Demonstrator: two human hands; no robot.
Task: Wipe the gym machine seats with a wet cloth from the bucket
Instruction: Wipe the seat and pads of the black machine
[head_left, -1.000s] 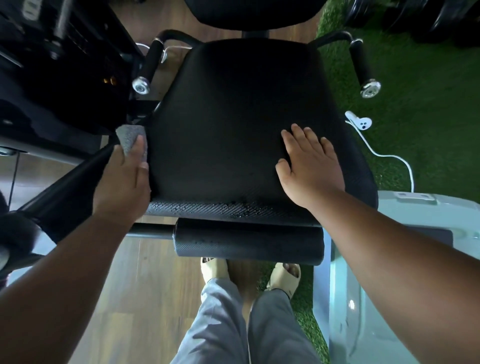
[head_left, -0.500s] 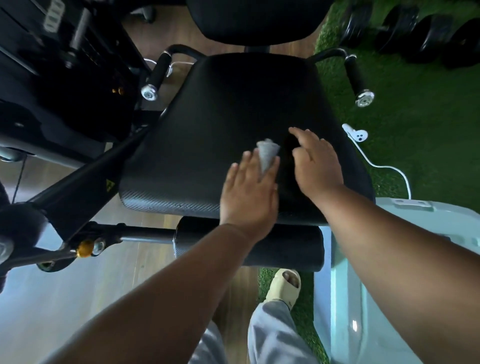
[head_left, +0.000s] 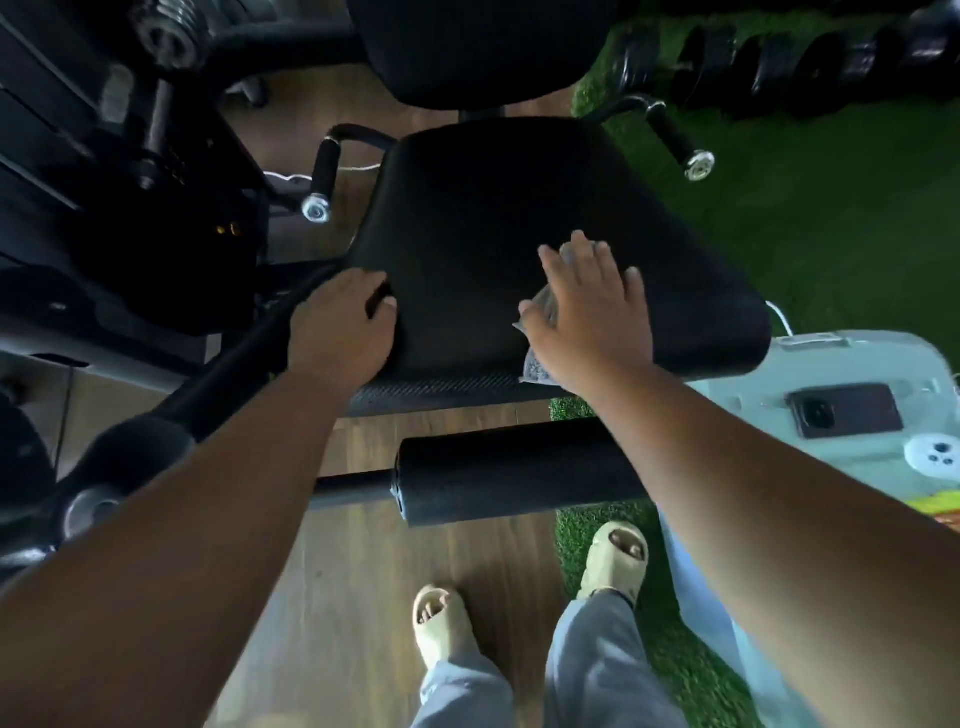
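One black padded seat (head_left: 519, 249) fills the middle of the view, with one backrest (head_left: 483, 47) above it and one black foam roller (head_left: 519, 470) on a bar below its front edge. Two hands are on the seat. The right hand (head_left: 587, 317) lies flat on the right part of the seat with its fingers (head_left: 582, 254) spread wide and straight, pressing one grey cloth (head_left: 537, 332) against the padding; the cloth shows at the fingertips, beside the thumb and under the heel of the hand at the seat's front edge. The left hand (head_left: 340, 322) rests on the seat's left edge, its fingers curled over the rim, gripping it.

Two handles stick out at the seat's sides, a left handle (head_left: 324, 176) and a right handle (head_left: 680, 140), each with a shiny end cap. A row of black dumbbells (head_left: 779, 67) lies on the green turf (head_left: 831, 218) at the upper right; their count is hard to make out. At the right stands one pale lidded bin (head_left: 810, 364), with one phone (head_left: 844, 410) and one white round gadget (head_left: 932, 454) on top. Two feet in two beige sandals (head_left: 441, 623) stand on the wooden floor (head_left: 353, 597), one of them on the turf's edge.
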